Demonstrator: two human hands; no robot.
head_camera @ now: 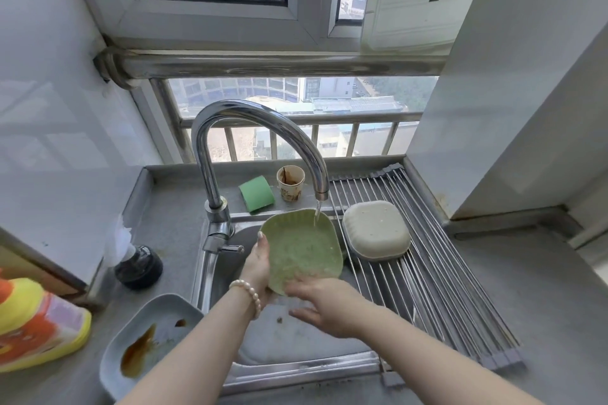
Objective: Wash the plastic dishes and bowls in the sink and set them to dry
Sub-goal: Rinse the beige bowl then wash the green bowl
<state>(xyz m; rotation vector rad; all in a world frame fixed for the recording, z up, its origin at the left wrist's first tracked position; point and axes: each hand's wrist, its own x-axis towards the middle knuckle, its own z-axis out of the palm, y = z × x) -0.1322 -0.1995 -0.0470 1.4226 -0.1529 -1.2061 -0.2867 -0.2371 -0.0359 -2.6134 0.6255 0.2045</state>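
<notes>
While water runs | green dish [302, 248] between hands: left [258, 268] grips, right [324, 304] rubs

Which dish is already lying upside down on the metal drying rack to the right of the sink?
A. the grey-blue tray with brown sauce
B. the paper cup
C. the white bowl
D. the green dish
C: the white bowl lies bottom up on the drying rack, while the green dish is held under the running tap over the sink.
</notes>
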